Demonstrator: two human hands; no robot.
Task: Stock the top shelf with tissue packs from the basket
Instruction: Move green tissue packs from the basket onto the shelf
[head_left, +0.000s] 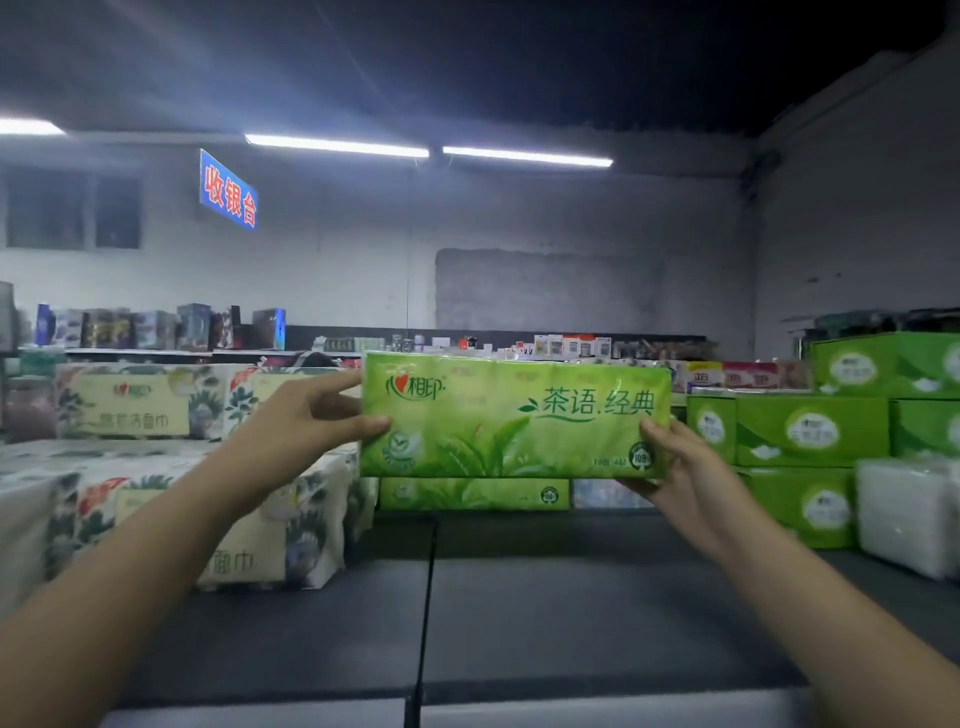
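A long green tissue pack with white and green lettering is held level above the dark top shelf. My left hand pinches its left end between thumb and fingers. My right hand grips its lower right corner, thumb on the front. Directly under the held pack, another green tissue pack lies on the shelf towards the back. The basket is out of view.
Floral-printed tissue bundles are stacked on the shelf at left. Green tissue boxes and a white wrapped bundle stand at right. Further shelves with boxed goods run along the back wall.
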